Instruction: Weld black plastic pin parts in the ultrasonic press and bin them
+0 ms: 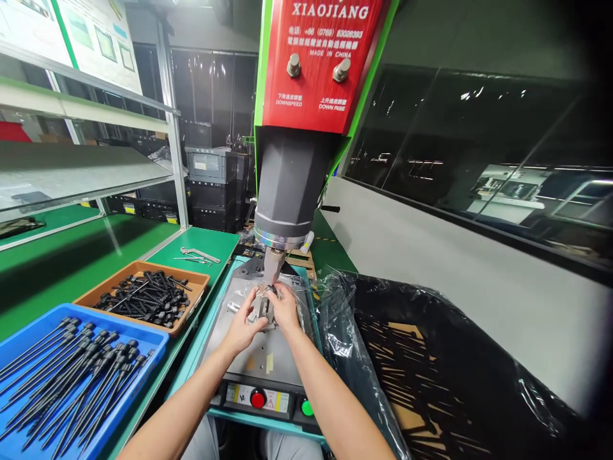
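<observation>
Under the tapered metal horn (274,265) of the press, both hands are at a small metal fixture (264,308). My right hand (286,310) pinches a small black part (272,290) at the top of the fixture, just below the horn; the fingers hide most of it. On the other side of the fixture is my left hand (243,327), its thumb and fingers apart and curved toward the metal, with nothing visible in its grasp. The fixture stands on a grey base plate (239,358).
A blue tray (158,348) of long black rods with thick heads stands at left, beside an orange-brown tray (204,285) of shorter black pieces. Wrenches (201,254) lie behind. Red (258,398) and green (307,407) buttons face me. At right, a plastic-lined bin (460,319) holds dark rods.
</observation>
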A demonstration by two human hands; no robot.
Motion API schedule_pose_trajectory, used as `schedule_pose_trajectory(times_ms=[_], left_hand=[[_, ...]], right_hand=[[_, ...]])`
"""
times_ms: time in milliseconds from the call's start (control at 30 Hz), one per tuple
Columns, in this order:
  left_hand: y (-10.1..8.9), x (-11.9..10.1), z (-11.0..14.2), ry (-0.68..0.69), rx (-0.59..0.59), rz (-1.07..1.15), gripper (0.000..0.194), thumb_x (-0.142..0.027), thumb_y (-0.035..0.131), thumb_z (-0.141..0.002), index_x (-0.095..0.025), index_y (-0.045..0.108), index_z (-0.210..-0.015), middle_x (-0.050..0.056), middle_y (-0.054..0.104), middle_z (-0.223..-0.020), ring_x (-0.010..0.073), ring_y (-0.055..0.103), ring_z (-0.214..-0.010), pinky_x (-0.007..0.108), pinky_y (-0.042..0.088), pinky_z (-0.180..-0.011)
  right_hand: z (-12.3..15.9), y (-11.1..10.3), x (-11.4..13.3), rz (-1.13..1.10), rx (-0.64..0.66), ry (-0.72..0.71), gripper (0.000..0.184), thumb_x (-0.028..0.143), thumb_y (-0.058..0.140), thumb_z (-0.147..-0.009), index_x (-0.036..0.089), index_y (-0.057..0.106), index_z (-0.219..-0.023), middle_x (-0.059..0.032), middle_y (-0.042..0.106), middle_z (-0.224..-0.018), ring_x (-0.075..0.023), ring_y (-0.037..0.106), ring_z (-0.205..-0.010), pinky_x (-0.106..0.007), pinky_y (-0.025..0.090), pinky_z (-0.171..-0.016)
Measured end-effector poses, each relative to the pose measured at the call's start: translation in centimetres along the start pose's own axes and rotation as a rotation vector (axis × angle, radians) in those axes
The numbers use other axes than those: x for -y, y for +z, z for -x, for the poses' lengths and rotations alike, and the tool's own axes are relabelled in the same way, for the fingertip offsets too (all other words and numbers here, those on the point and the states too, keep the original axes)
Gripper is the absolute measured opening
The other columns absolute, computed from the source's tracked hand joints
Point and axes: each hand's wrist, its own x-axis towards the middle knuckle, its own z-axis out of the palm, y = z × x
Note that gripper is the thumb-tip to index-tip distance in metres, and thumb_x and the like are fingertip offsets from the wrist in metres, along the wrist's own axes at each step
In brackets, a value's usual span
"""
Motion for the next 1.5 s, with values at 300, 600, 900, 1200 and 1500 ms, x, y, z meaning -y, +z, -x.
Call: schedule_pose_trajectory(times_ms=[300,600,900,1200,1500], left_hand=[[-0.7,0.5,-1.5,-0.018,-0.004,0.018,0.082,-0.036,0.068,-0.077,-0.026,0.03,-0.148,0.01,0.026,-0.157,0.0294,0.025,-0.143,0.049,0.028,-0.114],[-0.9,0.7,-1.9,-0.006,0.006,0.034,0.084,-0.041,0.069,-0.077,-0.026,0.029,-0.149,0.012,0.026,-0.157,0.0326,0.031,-0.14,0.051,0.031,-0.112],[-1.2,1.9,-2.1,-0.053,-0.015,0.08,0.083,-0.034,0.071,-0.075,-0.026,0.031,-0.148,0.013,0.029,-0.155,0.0316,0.034,-0.139,0.049,0.031,-0.111],[-1.3,1.5,-3.3,-0.066,-0.094,0.272,0.083,-0.03,0.073,-0.074,-0.033,0.033,-0.147,0.008,0.022,-0.159,0.031,0.037,-0.137,0.047,0.031,-0.112],[-2.1,-0.7,-9.3,-0.107,-0.262,0.283,0.083,-0.026,0.075,-0.069,-0.026,0.04,-0.143,0.012,0.025,-0.157,0.0346,0.043,-0.133,0.05,0.034,-0.11]], right_hand=[[-1.3,1.1,-2.3,-0.185,0.093,0.254,0.047,0.045,0.075,-0.059,0.017,0.065,-0.096,-0.0057,0.07,-0.088,-0.022,0.062,-0.079,-0.035,0.048,-0.077],[-2.1,0.2,-1.7,-0.277,0.214,0.271,0.033,0.042,0.074,-0.066,0.018,0.073,-0.088,-0.004,0.073,-0.089,-0.0232,0.062,-0.089,-0.034,0.044,-0.087],[-1.6,-1.0,-2.4,-0.458,0.153,0.398,0.052,0.043,0.081,-0.054,0.025,0.071,-0.102,-0.0038,0.069,-0.114,-0.0281,0.058,-0.112,-0.036,0.047,-0.089],[-2.9,-2.0,-4.4,-0.442,0.014,0.543,0.047,0.067,0.059,-0.071,0.024,0.072,-0.083,-0.0099,0.067,-0.118,-0.032,0.058,-0.115,-0.044,0.049,-0.088],[-6.0,-2.3,-2.1,-0.212,0.003,0.241,0.039,0.059,0.065,-0.072,0.023,0.077,-0.083,-0.006,0.066,-0.122,-0.0299,0.048,-0.126,-0.042,0.032,-0.107]])
